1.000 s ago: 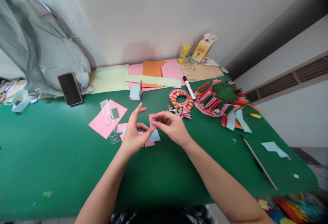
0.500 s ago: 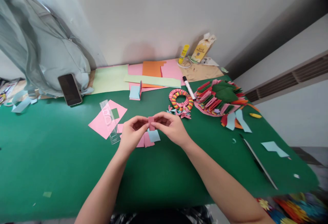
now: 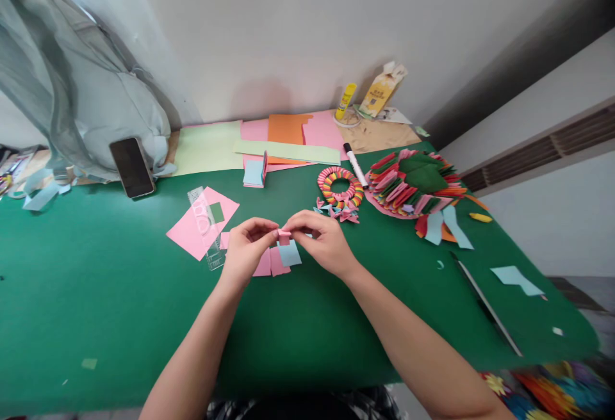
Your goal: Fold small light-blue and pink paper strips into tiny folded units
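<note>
A small folded piece of pink paper (image 3: 284,238) is pinched between my two hands above the table. My left hand (image 3: 250,246) grips its left side with thumb and fingers. On its right side, my right hand (image 3: 319,241) does the same. Just below lie pink paper squares (image 3: 278,262) and a light blue paper square (image 3: 290,254), partly covered by the hands. To the left, a clear plastic ruler (image 3: 199,215) rests across a pink sheet (image 3: 185,235) beside a small green paper square (image 3: 216,213).
Beyond my hands are a paper ring (image 3: 358,196), a marker (image 3: 355,165), a folded-paper piece with green leaves (image 3: 418,180) and a glue stick (image 3: 346,101). A phone (image 3: 132,167) leans on a grey backpack (image 3: 91,87). A long thin blade-like tool (image 3: 486,305) lies right.
The pink paper has tilted and its upper part is now folded over, so it looks shorter. My fingertips have shifted slightly along its top edge.
</note>
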`<action>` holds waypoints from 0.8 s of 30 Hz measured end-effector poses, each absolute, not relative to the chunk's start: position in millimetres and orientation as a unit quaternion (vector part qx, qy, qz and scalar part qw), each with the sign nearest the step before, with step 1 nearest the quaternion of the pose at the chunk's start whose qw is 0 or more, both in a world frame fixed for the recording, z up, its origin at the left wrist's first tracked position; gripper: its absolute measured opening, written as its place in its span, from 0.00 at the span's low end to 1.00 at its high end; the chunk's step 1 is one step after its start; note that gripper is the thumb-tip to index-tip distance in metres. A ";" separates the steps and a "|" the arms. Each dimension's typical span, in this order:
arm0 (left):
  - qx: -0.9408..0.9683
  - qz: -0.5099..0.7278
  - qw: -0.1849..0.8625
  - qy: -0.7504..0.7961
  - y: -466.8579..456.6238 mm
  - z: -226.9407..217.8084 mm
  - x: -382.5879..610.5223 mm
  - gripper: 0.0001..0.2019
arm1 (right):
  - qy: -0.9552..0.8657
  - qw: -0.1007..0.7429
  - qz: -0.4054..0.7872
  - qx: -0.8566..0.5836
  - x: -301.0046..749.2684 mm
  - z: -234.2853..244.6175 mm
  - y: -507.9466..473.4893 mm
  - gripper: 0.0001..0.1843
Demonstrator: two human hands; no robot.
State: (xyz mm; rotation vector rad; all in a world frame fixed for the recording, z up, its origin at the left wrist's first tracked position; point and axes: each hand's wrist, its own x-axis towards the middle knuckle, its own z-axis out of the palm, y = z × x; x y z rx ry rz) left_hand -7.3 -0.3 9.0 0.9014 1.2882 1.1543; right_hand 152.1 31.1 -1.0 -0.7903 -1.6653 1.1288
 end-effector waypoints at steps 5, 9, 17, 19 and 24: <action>0.349 0.503 0.583 0.534 -0.7 7.0 -9.5 0.13 | -0.732 0.475 0.375 -0.312 153.3 0.7 31.1 0.09; 0.344 0.508 0.589 0.526 -0.7 7.8 -10.9 0.15 | -0.740 0.479 0.358 -0.308 154.1 1.4 30.7 0.10; 0.324 0.529 0.591 0.516 -0.5 9.9 -9.7 0.17 | -0.757 0.482 0.337 -0.285 155.5 0.1 31.5 0.10; 0.319 0.535 0.589 0.515 -0.6 10.7 -9.3 0.18 | -0.773 0.474 0.317 -0.279 155.9 -0.1 31.7 0.10; 0.309 0.537 0.595 0.511 -0.4 12.2 -8.7 0.18 | -0.791 0.473 0.282 -0.266 156.6 0.3 30.9 0.12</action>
